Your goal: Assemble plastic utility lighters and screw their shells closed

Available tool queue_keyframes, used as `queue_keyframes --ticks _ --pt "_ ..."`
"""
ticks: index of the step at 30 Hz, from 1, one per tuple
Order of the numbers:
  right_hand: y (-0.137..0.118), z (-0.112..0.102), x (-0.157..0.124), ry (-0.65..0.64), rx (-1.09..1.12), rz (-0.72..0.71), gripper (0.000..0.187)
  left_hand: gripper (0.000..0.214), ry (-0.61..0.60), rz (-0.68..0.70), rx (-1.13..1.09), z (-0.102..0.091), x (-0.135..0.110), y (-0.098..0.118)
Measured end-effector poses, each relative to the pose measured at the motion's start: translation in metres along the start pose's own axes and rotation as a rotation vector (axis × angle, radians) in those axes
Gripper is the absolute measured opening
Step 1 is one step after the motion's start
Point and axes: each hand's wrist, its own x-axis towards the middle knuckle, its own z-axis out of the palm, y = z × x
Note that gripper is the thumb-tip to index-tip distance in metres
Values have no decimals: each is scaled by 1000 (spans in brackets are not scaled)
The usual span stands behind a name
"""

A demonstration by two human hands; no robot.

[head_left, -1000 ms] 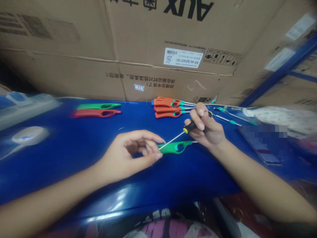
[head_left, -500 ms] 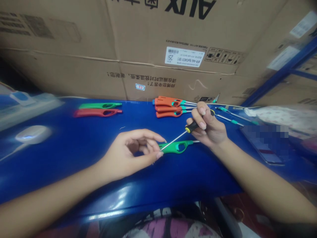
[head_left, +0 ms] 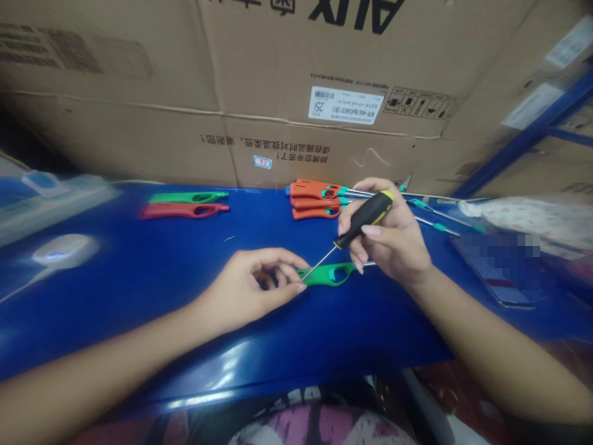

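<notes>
A green lighter body lies flat on the blue table, its metal tube pointing right. My left hand pinches its left end between thumb and fingers. My right hand grips a screwdriver with a black and yellow handle. The thin shaft slants down to the left, and its tip meets the green body near my left fingertips.
Three orange lighters lie stacked behind my right hand, with loose metal tubes to their right. A green lighter and a red lighter lie at the left. Large cardboard boxes wall the back. A phone lies at right.
My right hand has shifted up the screwdriver handle and tilted it steeper, showing more of the handle. My left fingers have closed tighter on the green body's end.
</notes>
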Motion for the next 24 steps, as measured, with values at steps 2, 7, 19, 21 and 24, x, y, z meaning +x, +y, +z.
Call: queue_keyframes --ticks 2,7,19,21,24 --pt "0 5 -4 42 -103 -37 46 25 -8 -5 13 0 0 -1" --pt "3 16 -11 98 -244 -121 49 39 -101 23 123 -1 2 -7" --pt "12 17 -13 69 -326 -184 49 38 -144 219 418 -6 6 -20" --pt "13 17 -14 51 -322 -184 51 37 -145 228 407 -4 6 -21" --pt "15 17 -15 12 -304 -171 52 35 -147 236 396 -2 5 -21"
